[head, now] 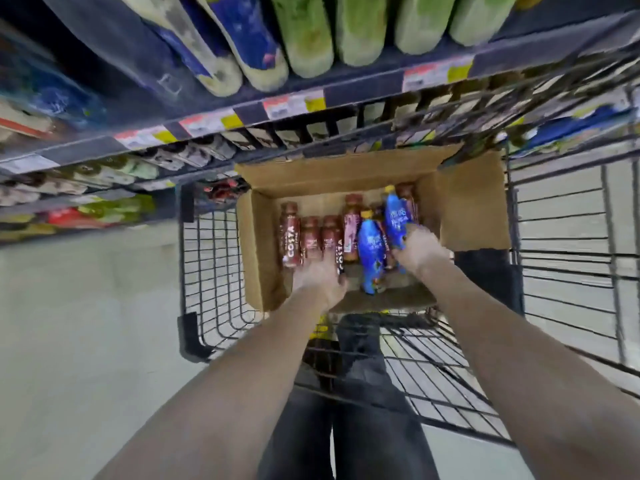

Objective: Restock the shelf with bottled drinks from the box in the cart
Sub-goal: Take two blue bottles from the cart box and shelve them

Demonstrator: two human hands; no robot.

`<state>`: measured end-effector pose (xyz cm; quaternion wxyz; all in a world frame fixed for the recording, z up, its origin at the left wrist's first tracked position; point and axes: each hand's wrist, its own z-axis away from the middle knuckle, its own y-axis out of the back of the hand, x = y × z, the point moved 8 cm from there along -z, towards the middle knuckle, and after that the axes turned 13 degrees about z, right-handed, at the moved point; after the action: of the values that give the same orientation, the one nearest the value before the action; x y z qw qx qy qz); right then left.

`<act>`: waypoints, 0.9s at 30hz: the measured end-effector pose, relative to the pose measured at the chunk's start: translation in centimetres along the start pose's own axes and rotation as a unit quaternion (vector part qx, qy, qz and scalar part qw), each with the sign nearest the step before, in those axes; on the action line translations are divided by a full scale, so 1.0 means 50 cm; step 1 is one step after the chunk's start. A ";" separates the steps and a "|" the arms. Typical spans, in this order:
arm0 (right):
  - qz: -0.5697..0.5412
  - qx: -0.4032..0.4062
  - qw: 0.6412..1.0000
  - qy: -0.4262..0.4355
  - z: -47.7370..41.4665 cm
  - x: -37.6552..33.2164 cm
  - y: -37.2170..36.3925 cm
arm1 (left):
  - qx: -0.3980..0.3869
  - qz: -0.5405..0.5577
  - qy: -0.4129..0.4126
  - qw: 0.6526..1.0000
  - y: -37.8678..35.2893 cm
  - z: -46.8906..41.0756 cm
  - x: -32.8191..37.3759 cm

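Note:
An open cardboard box (467,206) sits in a black wire cart (214,271). Inside lie several dark red Costa bottles (290,235) and two blue bottles with yellow caps. My right hand (417,249) grips the lower end of the right blue bottle (397,213). The other blue bottle (370,251) lies beside it in the box's middle. My left hand (320,277) reaches down onto the bottoms of the Costa bottles, its fingers around one of them; the grip is blurred. The shelf (311,88) runs across the top, stocked with green and blue-white bottles.
Price tags (294,103) line the shelf edge. Lower shelves at the left hold more packaged drinks (104,209). The cart's wire sides rise around the box, and pale floor (86,341) lies to the left. My dark trouser legs (360,410) stand behind the cart.

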<state>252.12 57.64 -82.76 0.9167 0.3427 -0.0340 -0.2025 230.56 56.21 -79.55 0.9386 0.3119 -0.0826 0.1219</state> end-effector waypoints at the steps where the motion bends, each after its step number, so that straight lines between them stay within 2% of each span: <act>1: -0.017 0.010 1.000 -0.004 -0.019 0.004 -0.011 | -0.005 0.015 0.003 1.000 -0.017 -0.021 0.002; 8: -0.101 0.099 0.990 -0.021 -0.084 0.032 -0.072 | -0.017 0.128 0.035 0.991 -0.130 -0.121 0.028; 12: -0.098 0.142 0.985 -0.029 -0.104 0.039 -0.077 | 0.018 0.128 0.031 0.991 -0.172 -0.167 0.041; 14: -0.090 0.140 0.985 -0.039 -0.118 0.044 -0.081 | 0.035 0.169 0.057 0.983 -0.193 -0.188 0.040; 17: -0.075 0.142 0.986 -0.043 -0.138 0.047 -0.090 | 0.073 0.270 0.107 0.954 -0.217 -0.210 0.037; 19: -0.084 0.139 0.986 -0.046 -0.147 0.051 -0.103 | 0.103 0.293 0.115 0.944 -0.226 -0.219 0.034; 22: -0.150 0.135 0.978 -0.051 -0.153 0.062 -0.121 | 0.137 0.315 0.100 0.934 -0.237 -0.231 0.028; 27: -0.213 0.104 0.971 -0.045 -0.142 0.073 -0.125 | 0.130 0.337 0.058 0.931 -0.227 -0.218 0.017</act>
<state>254.71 56.27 -92.48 0.8096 0.4257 -0.0221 -0.4036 235.42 54.17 -94.39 0.7966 0.3776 -0.1115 0.4587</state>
